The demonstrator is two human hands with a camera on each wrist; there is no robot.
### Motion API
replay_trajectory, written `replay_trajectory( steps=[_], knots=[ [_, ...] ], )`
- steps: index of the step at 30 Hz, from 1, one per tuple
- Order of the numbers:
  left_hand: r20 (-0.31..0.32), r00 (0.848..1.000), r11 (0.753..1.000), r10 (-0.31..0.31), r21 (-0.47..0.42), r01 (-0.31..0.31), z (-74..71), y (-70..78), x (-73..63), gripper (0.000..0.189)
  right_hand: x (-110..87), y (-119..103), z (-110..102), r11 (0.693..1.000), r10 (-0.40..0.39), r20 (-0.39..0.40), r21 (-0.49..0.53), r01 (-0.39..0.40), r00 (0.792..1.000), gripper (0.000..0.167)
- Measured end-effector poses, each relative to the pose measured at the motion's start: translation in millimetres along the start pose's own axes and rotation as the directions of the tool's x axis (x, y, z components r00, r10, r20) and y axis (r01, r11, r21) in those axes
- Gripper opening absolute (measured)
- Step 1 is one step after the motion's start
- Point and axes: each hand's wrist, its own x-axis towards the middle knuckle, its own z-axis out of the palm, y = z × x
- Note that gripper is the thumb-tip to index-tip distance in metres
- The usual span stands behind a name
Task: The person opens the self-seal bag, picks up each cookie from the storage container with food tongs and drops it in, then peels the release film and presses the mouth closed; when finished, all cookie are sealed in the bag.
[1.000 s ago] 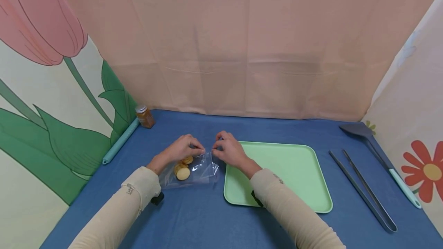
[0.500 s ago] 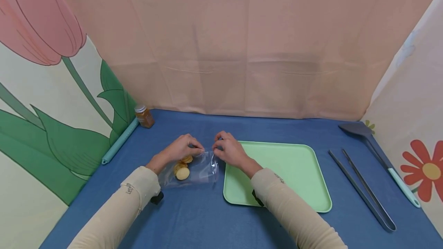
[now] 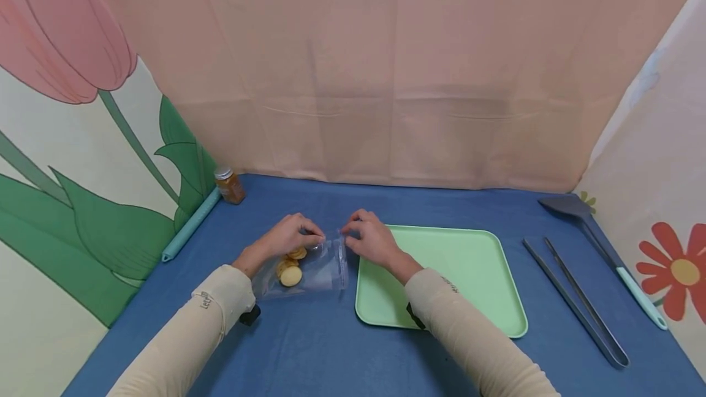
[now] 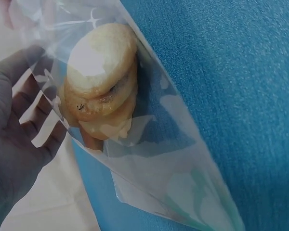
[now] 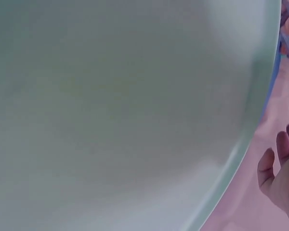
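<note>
Left hand (image 3: 288,235) pinches the bag (image 3: 324,274) at its far edge; right hand (image 3: 374,241), I can't tell; a slip could jumble the round pieces (image 3: 290,276)

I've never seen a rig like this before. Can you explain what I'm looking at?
No robot: a person works bare-handed. The wide view comes from the head; the two close ones come from each wrist. A clear bag holding round pieces, a green tray, tongs and a spatula lie on the blue surface, with a jar in the far-left corner. The left hand pinches the bag's far edge; the right hand is by its right end, its grip unclear.
</note>
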Motion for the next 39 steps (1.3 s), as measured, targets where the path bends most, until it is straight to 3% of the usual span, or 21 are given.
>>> replay_trajectory(
  steps=[5,11,19,27,34,39],
  knots=[
    [-0.006,0.999,0.999,-0.037,0.008,0.037,-2.6,0.9,-0.5,0.020,-5.0,-1,-2,1.000,-0.001,-0.108,-0.025,-0.002,0.994,0.020],
    [-0.019,0.997,0.998,-0.069,0.013,0.069,-2.5,-1.3,-0.8,0.017,-8.8,-6,1,0.995,-0.066,-0.205,-0.091,0.048,0.977,0.015],
    [-0.034,0.996,0.996,-0.087,0.021,0.087,-1.8,0.1,-3.6,0.018,-12.5,-16,4,0.987,-0.113,-0.216,-0.135,0.086,0.970,0.010],
    [-0.039,0.996,0.996,-0.075,0.040,0.077,0.0,2.1,-2.9,0.017,-14.2,-25,5,0.990,-0.082,-0.246,-0.133,0.051,0.966,0.011],
    [-0.041,0.997,0.997,-0.070,0.041,0.072,-0.5,3.4,-1.0,0.018,-14.8,-26,3,0.985,-0.113,-0.305,-0.156,0.067,0.946,0.011],
    [-0.044,0.996,0.996,-0.073,0.043,0.075,0.3,3.4,-2.4,0.016,-15.4,-28,3,0.985,-0.098,-0.280,-0.163,0.054,0.955,0.011]
  ],
)
